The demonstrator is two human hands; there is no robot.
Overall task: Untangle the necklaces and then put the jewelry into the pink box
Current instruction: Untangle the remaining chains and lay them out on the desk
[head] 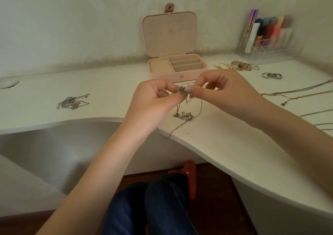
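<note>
Now | left hand (153,98), right hand (225,89) raised, both apparently pinching tangled necklaces (182,90) | ends on table (234,144)

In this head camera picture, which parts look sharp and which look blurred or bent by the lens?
Head view: soft, even light, no glare; the open pink jewelry box and the tangled thin metal chains pinched by the left hand and right hand are fairly sharp; the clear plastic organizer of coloured tubes is smeared; the curved white desk edge may be bent by the wide lens.
</note>
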